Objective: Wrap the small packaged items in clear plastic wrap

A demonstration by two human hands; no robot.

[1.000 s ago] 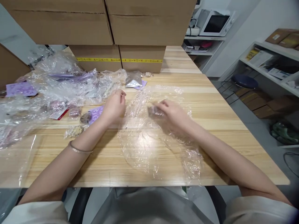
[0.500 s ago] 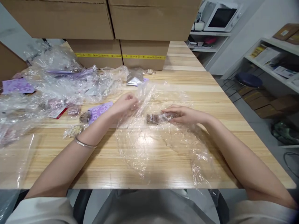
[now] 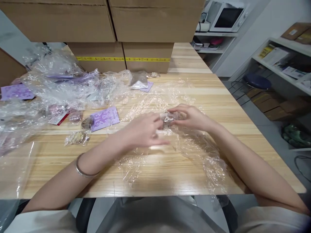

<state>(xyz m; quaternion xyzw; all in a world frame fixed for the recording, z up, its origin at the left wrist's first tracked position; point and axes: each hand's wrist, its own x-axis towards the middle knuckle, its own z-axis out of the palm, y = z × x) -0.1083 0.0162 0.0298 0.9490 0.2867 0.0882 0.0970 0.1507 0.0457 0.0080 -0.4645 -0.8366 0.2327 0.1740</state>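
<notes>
A sheet of clear plastic wrap [image 3: 194,152] lies crumpled on the wooden table [image 3: 243,106]. A small brownish item [image 3: 173,116] sits wrapped in the film at mid-table. My right hand [image 3: 191,117] is closed on that wrapped item from the right. My left hand [image 3: 143,131] is at the item's left end, fingers curled and pinching the film there. A bangle circles my left wrist [image 3: 84,166].
A purple printed card [image 3: 105,117] and small packets [image 3: 77,138] lie to the left. Heaps of clear bags [image 3: 60,84] cover the table's left side. Stacked cardboard boxes [image 3: 145,29] stand at the back. Shelves [image 3: 282,64] and a stool [image 3: 257,82] are at right.
My left hand has moved right from the far edge of the film to the wrapped item. The right hand stayed on the item and lifted it slightly.
</notes>
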